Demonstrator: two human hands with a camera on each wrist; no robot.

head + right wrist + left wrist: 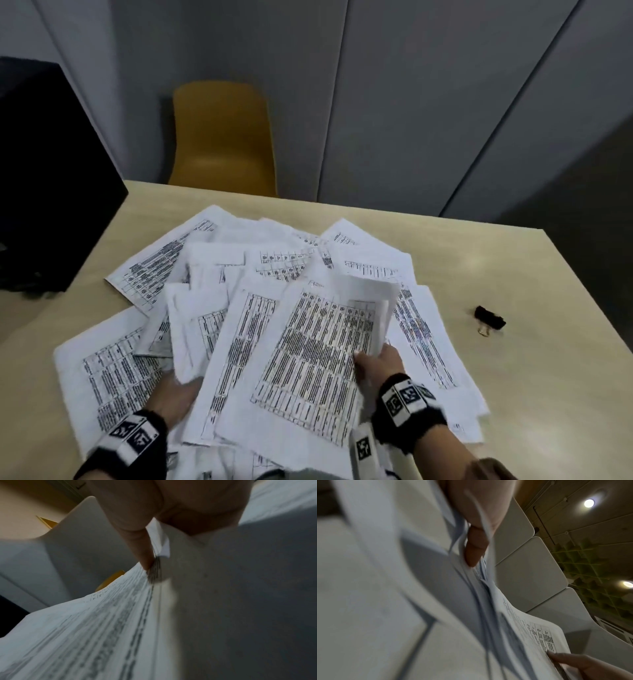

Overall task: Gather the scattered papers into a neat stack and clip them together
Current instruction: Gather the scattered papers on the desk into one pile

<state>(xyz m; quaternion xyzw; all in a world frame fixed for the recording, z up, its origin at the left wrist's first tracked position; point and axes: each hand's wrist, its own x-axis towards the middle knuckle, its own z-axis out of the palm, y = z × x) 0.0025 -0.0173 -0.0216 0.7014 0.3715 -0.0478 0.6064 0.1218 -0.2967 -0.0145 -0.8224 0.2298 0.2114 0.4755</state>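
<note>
White papers (pixel 212 318) lie fanned over our table (pixel 513 394); our left hand (pixel 178 394) grips some from beneath, our right hand (pixel 380 363) pinches the top sheets, clip (pixel 489 320) well apart at right.

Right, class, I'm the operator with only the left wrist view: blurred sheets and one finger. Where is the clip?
Observer: The binder clip lies on the table, right of the papers, and neither hand touches it.
Operator: Are the papers stacked yet?
Observer: No, they lie fanned and overlapping across the table.
Operator: Anything beyond the table?
Observer: A yellow chair stands behind its far edge.
</note>
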